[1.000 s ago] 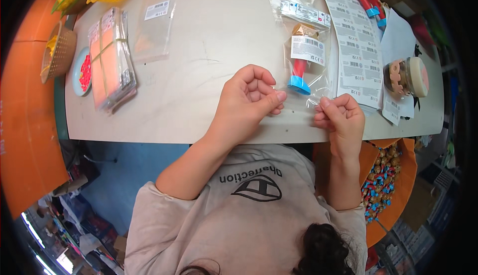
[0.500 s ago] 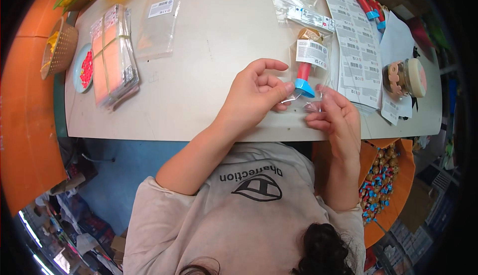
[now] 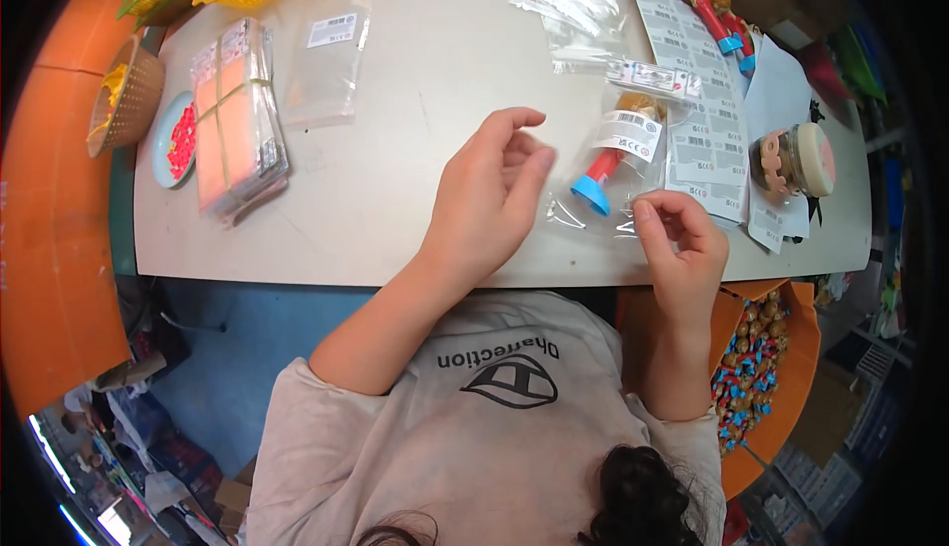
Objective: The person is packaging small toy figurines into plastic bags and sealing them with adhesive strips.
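Observation:
A clear plastic bag (image 3: 564, 209) lies tilted on the table in front of me. Inside it is a toy (image 3: 604, 165) with a gold top, a red stem and a blue flared base, and a white barcode label (image 3: 631, 134) crosses its middle. My right hand (image 3: 685, 245) pinches the bag's lower right edge between thumb and forefinger. Just left of the bag, my left hand (image 3: 490, 190) hovers with nothing in it, its fingers loosely curled and the thumb apart from them.
Label sheets (image 3: 707, 151) and a lidded jar (image 3: 799, 161) lie to the right, below two similar toys (image 3: 714, 17). Left are a banded bag stack (image 3: 225, 131), a plate of red pieces (image 3: 163, 156) and baskets (image 3: 133, 91). An orange bin (image 3: 791, 348) of toys stands below the table's right edge.
My left hand has let go of the bag and drawn back left. The bag now lies lower and more tilted, its blue end pointing down and left. My right hand keeps its pinch.

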{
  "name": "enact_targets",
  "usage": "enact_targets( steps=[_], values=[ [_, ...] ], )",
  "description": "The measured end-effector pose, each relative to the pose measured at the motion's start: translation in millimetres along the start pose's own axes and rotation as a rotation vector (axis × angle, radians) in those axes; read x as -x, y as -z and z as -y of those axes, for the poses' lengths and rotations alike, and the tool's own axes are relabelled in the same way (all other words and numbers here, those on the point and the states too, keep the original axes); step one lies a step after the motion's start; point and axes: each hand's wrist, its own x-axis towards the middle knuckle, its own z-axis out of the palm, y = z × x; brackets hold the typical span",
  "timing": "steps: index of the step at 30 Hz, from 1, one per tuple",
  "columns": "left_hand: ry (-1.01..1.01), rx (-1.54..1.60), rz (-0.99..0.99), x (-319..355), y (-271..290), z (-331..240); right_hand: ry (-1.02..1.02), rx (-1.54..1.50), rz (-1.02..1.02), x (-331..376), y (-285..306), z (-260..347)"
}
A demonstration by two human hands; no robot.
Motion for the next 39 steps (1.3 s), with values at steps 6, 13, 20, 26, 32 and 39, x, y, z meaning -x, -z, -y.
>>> enact_targets(
  steps=[6,13,20,26,32,39],
  values=[
    [0.045,0.341,0.096,1.4,-17.9,-4.3,0.659,0.588,0.096,-12.4,-30.7,47.8],
    [0.337,0.765,0.172,-10.1,12.5,15.0,0.51,0.251,0.163,-12.4,-16.5,27.5],
    [0.39,0.845,0.279,-9.5,14.3,10.3,-0.216,-0.288,0.257,-34.4,-20.1,13.5],
    [0.347,0.942,0.149,-12.5,19.3,15.6,-0.218,-0.203,0.388,-21.1,-21.0,11.0],
    [0.275,0.876,0.025,-11.9,14.1,14.1,0.079,0.161,0.006,-1.9,-35.4,18.6],
    [0.191,0.969,-0.008,-11.8,-4.0,3.5,0.39,0.433,-0.132,-1.7,-42.9,1.7]
  ],
)
